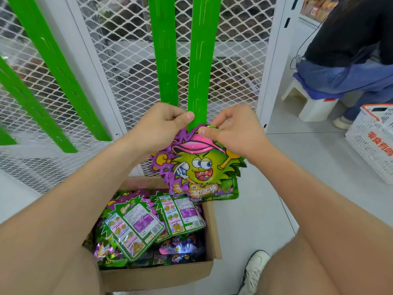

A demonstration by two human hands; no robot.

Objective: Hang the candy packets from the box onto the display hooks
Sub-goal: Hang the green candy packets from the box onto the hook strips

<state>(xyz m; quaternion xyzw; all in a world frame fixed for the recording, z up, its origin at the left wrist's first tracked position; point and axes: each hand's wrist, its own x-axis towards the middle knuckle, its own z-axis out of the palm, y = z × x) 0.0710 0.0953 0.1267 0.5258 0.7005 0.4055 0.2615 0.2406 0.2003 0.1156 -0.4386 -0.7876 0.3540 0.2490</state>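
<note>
We lose the packet (202,167) top under our fingers (225,120); it hangs below our pinching right hand (231,134), left hand (161,124) gripping the strip (200,60).

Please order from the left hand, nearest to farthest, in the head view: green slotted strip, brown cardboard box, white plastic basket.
1. Green slotted strip: pinched by the left hand.
2. Brown cardboard box: below, on the floor.
3. White plastic basket: far right.

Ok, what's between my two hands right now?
The lower end of the green display strip, gripped by your left hand, above the candy packet top your right hand pinches, in the head view.
</note>
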